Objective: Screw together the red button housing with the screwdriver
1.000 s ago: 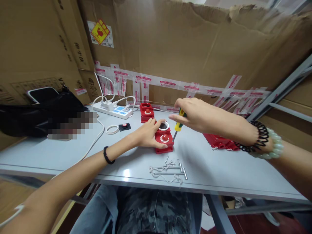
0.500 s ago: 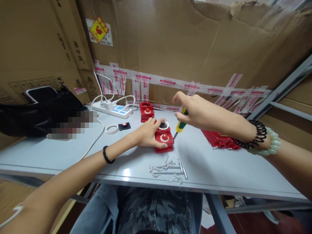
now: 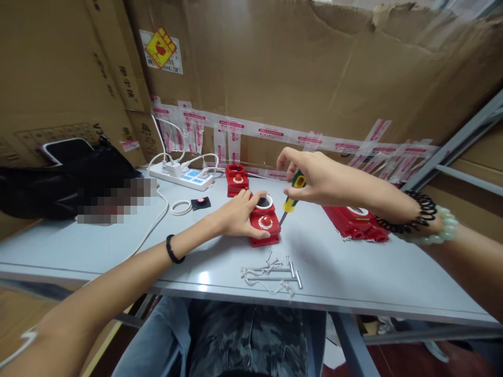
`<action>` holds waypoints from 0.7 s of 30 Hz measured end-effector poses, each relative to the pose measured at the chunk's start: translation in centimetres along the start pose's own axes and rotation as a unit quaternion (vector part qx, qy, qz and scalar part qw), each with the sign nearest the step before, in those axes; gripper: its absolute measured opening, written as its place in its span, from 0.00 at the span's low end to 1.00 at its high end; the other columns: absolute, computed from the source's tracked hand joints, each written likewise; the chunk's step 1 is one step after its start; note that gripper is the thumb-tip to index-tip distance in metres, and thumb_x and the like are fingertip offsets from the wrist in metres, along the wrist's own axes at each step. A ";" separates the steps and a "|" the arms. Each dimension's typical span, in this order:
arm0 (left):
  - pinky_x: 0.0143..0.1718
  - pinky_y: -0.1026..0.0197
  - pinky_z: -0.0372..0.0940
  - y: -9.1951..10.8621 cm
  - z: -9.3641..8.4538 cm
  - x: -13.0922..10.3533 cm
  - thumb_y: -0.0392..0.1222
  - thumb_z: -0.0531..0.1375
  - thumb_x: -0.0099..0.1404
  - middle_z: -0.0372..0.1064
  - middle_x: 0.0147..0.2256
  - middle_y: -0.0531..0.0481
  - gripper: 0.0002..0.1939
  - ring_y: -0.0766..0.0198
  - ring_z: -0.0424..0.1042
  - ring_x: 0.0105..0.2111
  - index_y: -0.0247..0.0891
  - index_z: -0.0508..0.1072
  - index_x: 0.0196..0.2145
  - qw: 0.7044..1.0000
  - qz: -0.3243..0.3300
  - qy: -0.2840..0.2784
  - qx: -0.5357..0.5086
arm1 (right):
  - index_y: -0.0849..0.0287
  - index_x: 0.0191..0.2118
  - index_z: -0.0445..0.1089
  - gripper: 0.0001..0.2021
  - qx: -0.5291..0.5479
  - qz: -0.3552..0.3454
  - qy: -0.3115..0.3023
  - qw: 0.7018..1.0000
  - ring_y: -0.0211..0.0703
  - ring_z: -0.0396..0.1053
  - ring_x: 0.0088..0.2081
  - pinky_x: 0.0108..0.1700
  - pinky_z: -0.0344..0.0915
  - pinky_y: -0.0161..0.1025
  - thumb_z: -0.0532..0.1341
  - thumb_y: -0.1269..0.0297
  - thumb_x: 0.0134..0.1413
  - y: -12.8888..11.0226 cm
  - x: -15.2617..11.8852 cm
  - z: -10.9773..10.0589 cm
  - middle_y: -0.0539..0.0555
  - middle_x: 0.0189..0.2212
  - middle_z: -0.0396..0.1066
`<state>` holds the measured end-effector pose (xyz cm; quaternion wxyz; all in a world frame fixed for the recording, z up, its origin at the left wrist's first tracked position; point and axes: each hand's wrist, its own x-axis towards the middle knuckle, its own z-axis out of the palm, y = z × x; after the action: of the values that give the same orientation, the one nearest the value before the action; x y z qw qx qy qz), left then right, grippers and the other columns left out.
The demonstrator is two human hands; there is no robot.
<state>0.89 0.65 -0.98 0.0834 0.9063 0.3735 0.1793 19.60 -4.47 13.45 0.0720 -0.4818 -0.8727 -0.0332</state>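
Note:
A red box with a round red button (image 3: 265,222) and a white-ringed opening lies on the table. My left hand (image 3: 241,213) grips it from the left, thumb at the near side and fingers near the ring. In my right hand (image 3: 304,175) is a green and yellow screwdriver (image 3: 290,203), tilted, its tip down at the box's right edge. Whether the tip sits in a screw is too small to tell. Close to the table's front edge lie small screws (image 3: 275,261) and two T-shaped metal rods (image 3: 275,278) with white string.
Behind my left hand stands another red box (image 3: 237,180). More red boxes (image 3: 353,226) lie at the right under my forearm. A power strip (image 3: 184,175), a white ring (image 3: 181,208), a black square piece (image 3: 200,203) and a black bag (image 3: 66,183) are at the left. Cardboard (image 3: 283,63) walls the back.
My right hand has turned a little around the screwdriver, and its handle has rotated and shifted slightly. My left hand and the red box stay in place.

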 end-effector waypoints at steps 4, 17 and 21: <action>0.47 0.47 0.60 0.0 0.0 0.0 0.69 0.59 0.48 0.59 0.44 0.42 0.51 0.47 0.60 0.45 0.38 0.50 0.62 1.000 0.003 0.005 -0.001 | 0.56 0.38 0.66 0.11 0.011 -0.005 -0.037 0.999 0.42 0.66 0.33 0.29 0.59 0.36 0.62 0.65 0.45 -0.3 -0.1 -0.4 0.53 0.35 0.71; 0.47 0.46 0.60 0.2 -0.2 0.0 0.68 0.60 0.48 0.59 0.42 0.41 0.52 0.47 0.60 0.44 0.33 0.51 0.61 1.000 -0.005 0.000 0.004 | 0.58 0.34 0.68 0.09 -0.008 0.020 0.006 1.000 0.44 0.67 0.34 0.31 0.59 0.39 0.60 0.59 0.48 -0.4 0.0 0.0 0.56 0.34 0.72; 0.47 0.47 0.61 0.2 -0.1 0.0 0.69 0.59 0.49 0.58 0.42 0.41 0.51 0.48 0.61 0.43 0.35 0.51 0.61 1.000 -0.004 0.000 0.007 | 0.60 0.39 0.68 0.09 -0.015 0.024 0.064 0.998 0.47 0.67 0.37 0.35 0.61 0.41 0.57 0.63 0.52 0.0 0.2 0.8 0.57 0.37 0.73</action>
<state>0.95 0.53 -0.80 0.0783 0.9055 0.3781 0.1762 19.40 -4.22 12.68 0.1207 -0.5008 -0.8538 -0.0753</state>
